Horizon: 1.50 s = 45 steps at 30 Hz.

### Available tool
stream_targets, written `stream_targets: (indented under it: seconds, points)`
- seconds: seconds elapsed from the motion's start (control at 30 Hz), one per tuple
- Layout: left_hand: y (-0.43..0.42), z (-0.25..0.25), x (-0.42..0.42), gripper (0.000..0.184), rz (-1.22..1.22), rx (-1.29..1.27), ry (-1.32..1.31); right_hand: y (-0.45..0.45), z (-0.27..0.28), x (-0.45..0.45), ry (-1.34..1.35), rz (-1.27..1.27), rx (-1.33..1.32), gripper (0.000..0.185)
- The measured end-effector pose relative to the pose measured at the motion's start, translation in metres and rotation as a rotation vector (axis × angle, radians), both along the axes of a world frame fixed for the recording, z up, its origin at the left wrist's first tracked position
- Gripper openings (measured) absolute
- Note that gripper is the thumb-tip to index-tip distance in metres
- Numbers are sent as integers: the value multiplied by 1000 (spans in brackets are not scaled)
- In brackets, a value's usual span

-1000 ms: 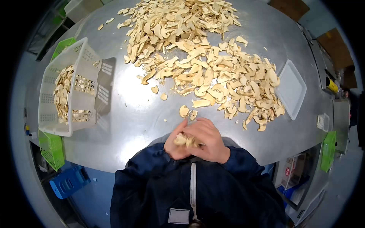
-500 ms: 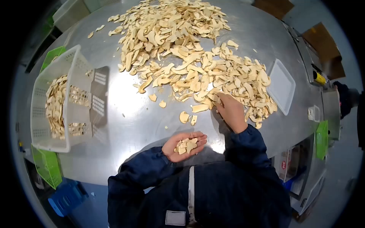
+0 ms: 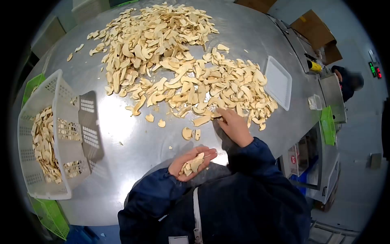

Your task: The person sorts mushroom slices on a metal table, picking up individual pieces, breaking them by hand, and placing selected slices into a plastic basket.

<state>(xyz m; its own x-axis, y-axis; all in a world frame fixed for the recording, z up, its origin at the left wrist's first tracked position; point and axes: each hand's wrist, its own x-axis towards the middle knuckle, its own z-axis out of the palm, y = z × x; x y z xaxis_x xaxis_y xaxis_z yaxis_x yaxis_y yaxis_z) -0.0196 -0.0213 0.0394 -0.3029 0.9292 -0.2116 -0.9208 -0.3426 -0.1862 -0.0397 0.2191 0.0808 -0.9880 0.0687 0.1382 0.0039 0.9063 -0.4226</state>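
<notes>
Palm up near the table's front edge, my left hand cradles a small heap of pale dried mushroom slices. My right hand reaches to the near edge of a spread of mushroom slices, its thumb and fingertips closed on a slice there. The fingers partly hide that slice. A few loose pieces, among them a rounded slice, lie between my two hands. A larger mound of slices rises farther back.
At left on the metal table stands a white perforated basket holding more slices. A white tray lies right of the spread. Green baskets sit at the table's sides. Another person is at the far right.
The view has shifted, so the table's contents appear farther left. My left hand has tilted and its fingers curl more around the slices. My right hand stays at the spread's near edge.
</notes>
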Motion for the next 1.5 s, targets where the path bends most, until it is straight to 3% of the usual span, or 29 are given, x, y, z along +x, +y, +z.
stream_targets:
  seconds: [0.07,0.1,0.3,0.4,0.43,0.53,0.57,0.67,0.7,0.83,0.97,1.07,1.27,1.37,1.47,1.5]
  points:
    - [-2,5,-2,44,4,-26,68,-2,-7,0,49,-12,35,24]
    - [-4,6,-3,44,7,-40,104,5,-16,-2,224,-41,-29,17]
    - [-5,-24,-3,41,-5,85,93,66,16,5,-14,-496,-909,13]
    - [-4,-25,-4,41,-32,115,15,82,13,16,52,-543,-833,14]
    - [-5,-27,-4,42,-28,122,18,78,13,19,187,-597,-359,19]
    - [-4,-28,-5,46,-14,126,42,58,20,31,163,-506,-119,23]
    - [-5,-25,-4,48,-14,113,56,50,23,35,-14,-431,-159,28]
    - [-5,-16,-5,53,-22,120,109,33,5,46,7,-163,41,29]
    - [-4,-12,-5,54,-24,130,127,24,5,46,-6,-212,73,27]
    - [-4,0,-3,60,16,-14,294,41,-20,40,160,-296,-209,18]
    - [-1,4,-5,62,102,18,276,52,5,44,-203,-527,-953,16]
    - [1,4,-3,64,144,32,233,53,5,49,-179,-535,-1128,16]
    - [1,1,-2,64,154,31,308,49,7,57,-135,-511,-1113,17]
    - [1,3,-1,61,133,5,270,21,56,65,-384,-323,-1258,18]
    - [3,4,4,58,92,-14,226,44,44,62,-158,-443,-894,19]
    - [4,3,5,57,83,-13,212,58,24,63,-62,-458,-529,17]
